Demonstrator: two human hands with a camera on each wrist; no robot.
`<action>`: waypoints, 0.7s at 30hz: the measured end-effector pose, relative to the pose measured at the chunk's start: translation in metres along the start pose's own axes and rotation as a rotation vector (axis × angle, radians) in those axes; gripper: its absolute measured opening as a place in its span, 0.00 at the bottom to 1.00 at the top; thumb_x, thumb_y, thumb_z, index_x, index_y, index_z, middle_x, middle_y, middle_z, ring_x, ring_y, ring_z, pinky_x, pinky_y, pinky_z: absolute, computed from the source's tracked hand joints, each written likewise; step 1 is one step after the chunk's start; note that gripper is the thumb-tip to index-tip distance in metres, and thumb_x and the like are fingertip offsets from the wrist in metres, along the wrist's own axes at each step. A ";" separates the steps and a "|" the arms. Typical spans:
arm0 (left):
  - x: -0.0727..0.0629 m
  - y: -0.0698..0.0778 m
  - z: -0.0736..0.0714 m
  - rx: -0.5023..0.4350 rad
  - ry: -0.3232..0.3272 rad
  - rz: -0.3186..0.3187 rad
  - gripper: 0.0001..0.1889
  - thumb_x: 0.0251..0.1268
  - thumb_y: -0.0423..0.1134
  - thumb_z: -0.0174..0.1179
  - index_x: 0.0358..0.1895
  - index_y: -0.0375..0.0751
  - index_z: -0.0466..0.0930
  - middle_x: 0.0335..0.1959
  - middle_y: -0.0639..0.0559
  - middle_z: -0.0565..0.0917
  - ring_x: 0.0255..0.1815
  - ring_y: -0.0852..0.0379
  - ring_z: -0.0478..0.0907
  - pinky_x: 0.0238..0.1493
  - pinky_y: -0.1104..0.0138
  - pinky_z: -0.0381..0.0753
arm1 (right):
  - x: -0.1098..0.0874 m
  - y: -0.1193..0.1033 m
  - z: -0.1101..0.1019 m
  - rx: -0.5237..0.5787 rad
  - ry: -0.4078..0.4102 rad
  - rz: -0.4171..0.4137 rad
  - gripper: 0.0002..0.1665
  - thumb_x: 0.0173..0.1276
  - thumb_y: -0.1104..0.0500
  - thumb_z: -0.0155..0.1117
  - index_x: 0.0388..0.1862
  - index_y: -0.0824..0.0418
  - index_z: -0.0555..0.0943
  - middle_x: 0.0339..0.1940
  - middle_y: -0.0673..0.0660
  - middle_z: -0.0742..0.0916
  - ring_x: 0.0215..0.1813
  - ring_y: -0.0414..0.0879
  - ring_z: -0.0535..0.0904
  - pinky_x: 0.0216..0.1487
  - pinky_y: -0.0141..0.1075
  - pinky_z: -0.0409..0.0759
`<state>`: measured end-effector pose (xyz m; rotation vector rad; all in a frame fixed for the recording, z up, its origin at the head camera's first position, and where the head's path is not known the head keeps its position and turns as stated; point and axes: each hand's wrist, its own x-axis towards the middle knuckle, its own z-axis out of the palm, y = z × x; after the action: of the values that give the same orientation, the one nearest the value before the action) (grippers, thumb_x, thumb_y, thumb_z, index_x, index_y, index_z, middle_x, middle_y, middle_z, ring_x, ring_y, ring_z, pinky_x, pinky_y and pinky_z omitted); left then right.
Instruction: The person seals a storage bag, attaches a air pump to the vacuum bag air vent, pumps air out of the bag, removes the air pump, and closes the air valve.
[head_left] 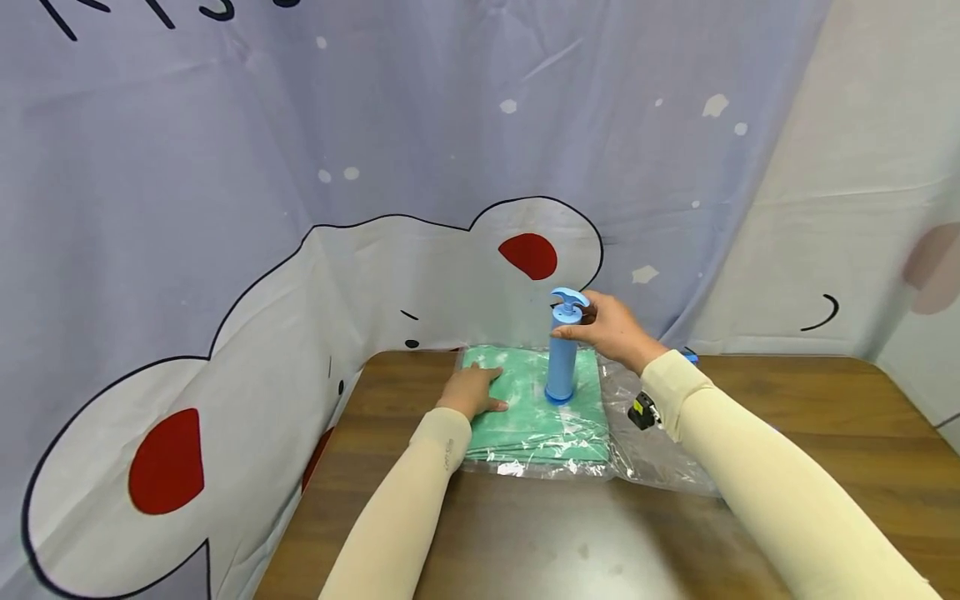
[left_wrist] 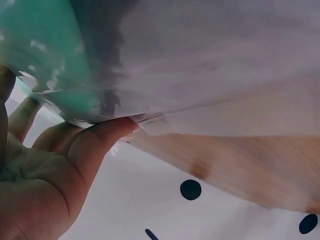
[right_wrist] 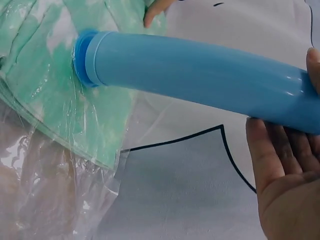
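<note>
A light blue hand pump [head_left: 562,362] with a T-shaped handle stands upright on a clear plastic bag [head_left: 656,450]. Inside the bag lies folded green and white fabric [head_left: 517,421]. My right hand [head_left: 611,327] grips the upper barrel of the pump just below the handle, thumb on one side and fingers on the other. The wide blue foot of the pump [right_wrist: 90,57] meets the bag in the right wrist view. With fingers spread, my left hand [head_left: 470,388] rests on the bag's left edge, and its fingers touch the plastic in the left wrist view.
The bag lies on a brown wooden table [head_left: 795,400]. Behind the table and along its left side hangs a printed curtain [head_left: 420,275]. A small blue item [head_left: 690,357] shows behind my right wrist, at the table's back edge.
</note>
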<state>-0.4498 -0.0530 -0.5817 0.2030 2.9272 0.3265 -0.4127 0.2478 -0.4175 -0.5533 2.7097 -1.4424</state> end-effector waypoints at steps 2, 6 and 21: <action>-0.003 0.003 -0.002 0.002 0.013 0.000 0.50 0.66 0.64 0.77 0.90 0.66 0.67 0.94 0.35 0.61 0.93 0.29 0.61 0.88 0.35 0.72 | -0.001 -0.002 0.000 -0.041 0.027 0.002 0.27 0.73 0.50 0.86 0.57 0.62 0.81 0.53 0.62 0.92 0.55 0.57 0.89 0.51 0.42 0.86; -0.001 0.003 0.000 0.008 0.027 0.002 0.51 0.64 0.66 0.77 0.90 0.68 0.67 0.93 0.36 0.62 0.94 0.30 0.61 0.90 0.36 0.69 | -0.001 -0.007 0.001 -0.077 0.059 0.027 0.31 0.69 0.45 0.88 0.55 0.61 0.80 0.46 0.59 0.88 0.46 0.53 0.83 0.45 0.41 0.82; -0.015 0.020 -0.025 0.063 -0.038 -0.017 0.48 0.71 0.65 0.76 0.91 0.63 0.67 0.93 0.36 0.63 0.91 0.23 0.63 0.83 0.26 0.72 | 0.000 -0.013 0.002 -0.139 0.123 0.077 0.33 0.68 0.41 0.88 0.52 0.60 0.79 0.41 0.57 0.85 0.42 0.53 0.81 0.41 0.41 0.82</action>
<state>-0.4383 -0.0410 -0.5504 0.1915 2.9018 0.2259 -0.4088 0.2397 -0.4079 -0.3713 2.9080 -1.3205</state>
